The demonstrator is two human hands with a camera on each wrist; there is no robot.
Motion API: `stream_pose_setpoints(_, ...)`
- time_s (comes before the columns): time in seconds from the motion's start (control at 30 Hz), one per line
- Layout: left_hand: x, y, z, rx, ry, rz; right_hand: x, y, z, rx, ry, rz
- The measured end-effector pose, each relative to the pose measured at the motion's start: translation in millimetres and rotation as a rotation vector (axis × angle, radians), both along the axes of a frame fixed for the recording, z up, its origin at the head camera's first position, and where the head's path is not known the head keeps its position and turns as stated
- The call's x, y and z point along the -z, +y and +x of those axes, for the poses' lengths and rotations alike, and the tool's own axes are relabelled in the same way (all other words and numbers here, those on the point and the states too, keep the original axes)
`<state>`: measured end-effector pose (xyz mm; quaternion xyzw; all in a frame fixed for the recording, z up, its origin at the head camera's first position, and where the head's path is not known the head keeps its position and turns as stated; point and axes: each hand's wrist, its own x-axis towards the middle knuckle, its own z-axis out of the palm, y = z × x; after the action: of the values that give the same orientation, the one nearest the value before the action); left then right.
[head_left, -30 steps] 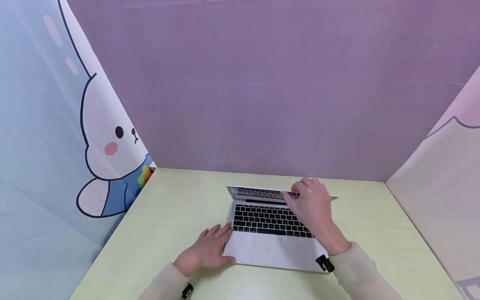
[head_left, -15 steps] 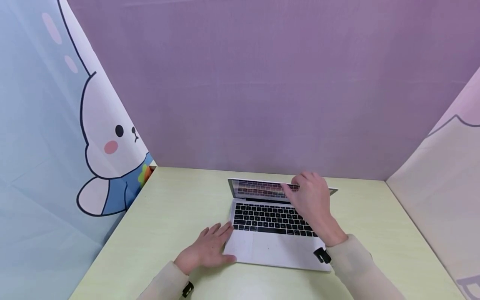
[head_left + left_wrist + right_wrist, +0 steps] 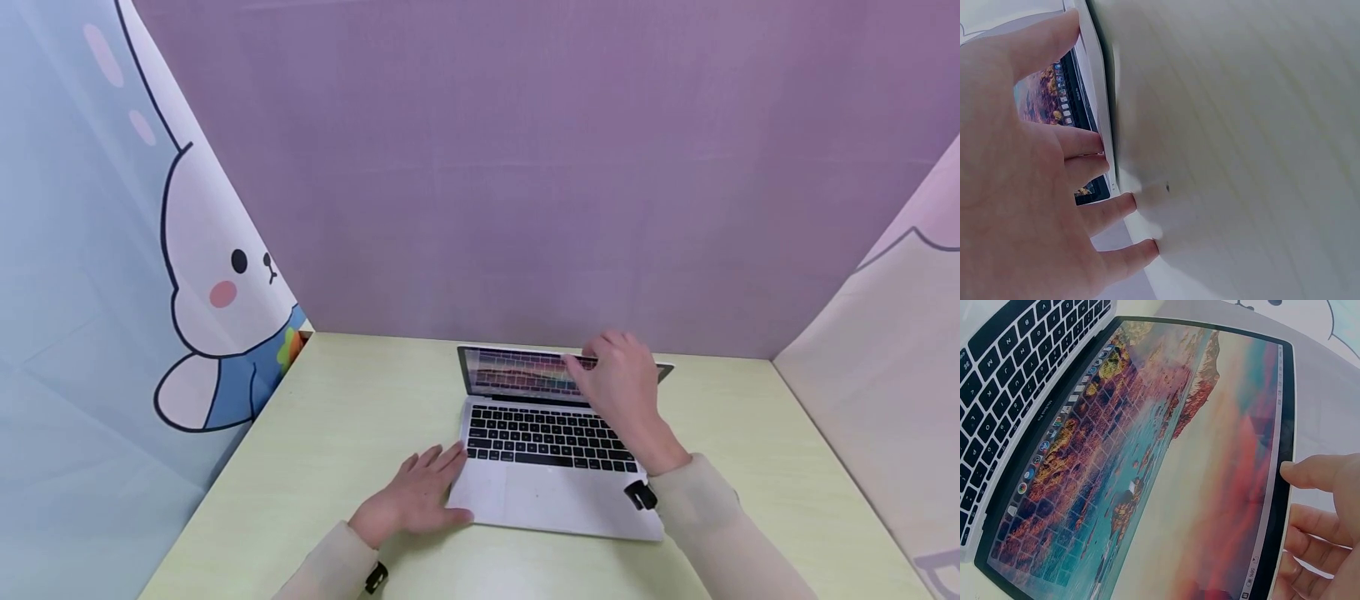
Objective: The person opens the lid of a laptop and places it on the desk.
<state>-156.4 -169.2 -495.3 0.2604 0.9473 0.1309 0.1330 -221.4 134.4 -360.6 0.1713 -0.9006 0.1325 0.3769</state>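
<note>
A silver laptop lies on the table with its lid raised at an angle. Its lit screen shows a coastal picture and a row of icons, with the keyboard mirrored in it. My right hand pinches the lid's top edge, thumb on the front bezel and fingers curled behind, as the right wrist view shows. My left hand rests at the base's left side with spread, mostly straight fingers. In the left wrist view its thumb and two fingers touch the laptop's edge, and other fingertips reach the table.
The pale wooden table extends on both sides of the laptop. A purple cloth wall stands behind it, close to the lid. A blue rabbit-print curtain hangs at the left and a pale printed one at the right.
The lid has tilted further up and back in my right hand, so more of the screen shows. My left hand has stayed in place at the base.
</note>
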Motion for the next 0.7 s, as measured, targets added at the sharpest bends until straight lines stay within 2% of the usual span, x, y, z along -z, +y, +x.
stream_pose_setpoints(0.7, 1.1, 1.0, 0.8, -0.016, -0.009, 0.002, -2.2, -0.8, -17.9, 0.055, -0.012, 0.007)
